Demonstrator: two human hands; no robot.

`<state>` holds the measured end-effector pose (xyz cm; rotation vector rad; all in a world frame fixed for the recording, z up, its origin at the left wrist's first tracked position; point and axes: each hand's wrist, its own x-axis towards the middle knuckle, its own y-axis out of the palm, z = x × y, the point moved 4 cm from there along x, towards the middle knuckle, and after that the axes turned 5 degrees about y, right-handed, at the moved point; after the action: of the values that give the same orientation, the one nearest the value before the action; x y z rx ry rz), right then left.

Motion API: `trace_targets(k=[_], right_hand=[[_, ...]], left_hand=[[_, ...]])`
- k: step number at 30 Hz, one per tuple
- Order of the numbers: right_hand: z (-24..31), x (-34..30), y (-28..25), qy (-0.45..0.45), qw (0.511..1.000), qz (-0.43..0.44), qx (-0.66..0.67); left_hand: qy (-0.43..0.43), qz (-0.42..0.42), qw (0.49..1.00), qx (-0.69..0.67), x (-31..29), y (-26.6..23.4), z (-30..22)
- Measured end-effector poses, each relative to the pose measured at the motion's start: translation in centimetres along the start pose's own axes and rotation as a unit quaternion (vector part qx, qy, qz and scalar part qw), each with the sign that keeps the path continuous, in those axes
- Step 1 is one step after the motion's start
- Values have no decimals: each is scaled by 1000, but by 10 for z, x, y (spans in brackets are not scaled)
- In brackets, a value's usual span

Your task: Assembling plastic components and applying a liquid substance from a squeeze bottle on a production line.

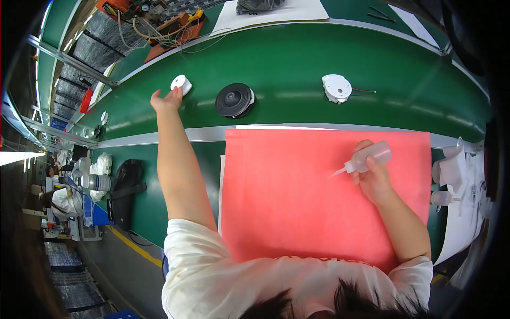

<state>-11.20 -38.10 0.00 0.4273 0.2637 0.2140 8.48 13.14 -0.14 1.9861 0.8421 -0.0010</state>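
My left hand [165,99] is stretched out over the green conveyor belt [297,64], fingers apart, right next to a small white round part [181,84]; whether it touches it I cannot tell. My right hand [372,173] holds a translucent squeeze bottle [366,158] with a thin nozzle pointing left, above the red mat [297,202]. On the belt lie a black round speaker-like part [234,99] and a white round part with a red wire [337,87].
White cups and small bottles [451,170] stand at the right edge. Orange tools and cables [164,26] lie beyond the belt at the top left, and a white sheet [276,13] at the top. A black bag [126,186] and plastic-wrapped items [98,170] sit at the left.
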Motion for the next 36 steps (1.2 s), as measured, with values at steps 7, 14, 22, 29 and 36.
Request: trace_targets(k=[7,14,22,29,36], right_hand=[[-3,3,7,-1,1000,0,-9],[-10,5,18,0,1000,9,-17],[-18,11,24,-6,1000,11,-8],[-24,12,35,-14,1000,14,-4],[-8,2,42,-147,989,-21,-23]], left_hand=[[-73,-13,994,85,19,1,-2],[-12,-20,999,-34,19,9,27],[22,22,998,-60,27,3,33],[-93,153,981,70,-86,43,61],[-122,413,892,140,-245,63,91]])
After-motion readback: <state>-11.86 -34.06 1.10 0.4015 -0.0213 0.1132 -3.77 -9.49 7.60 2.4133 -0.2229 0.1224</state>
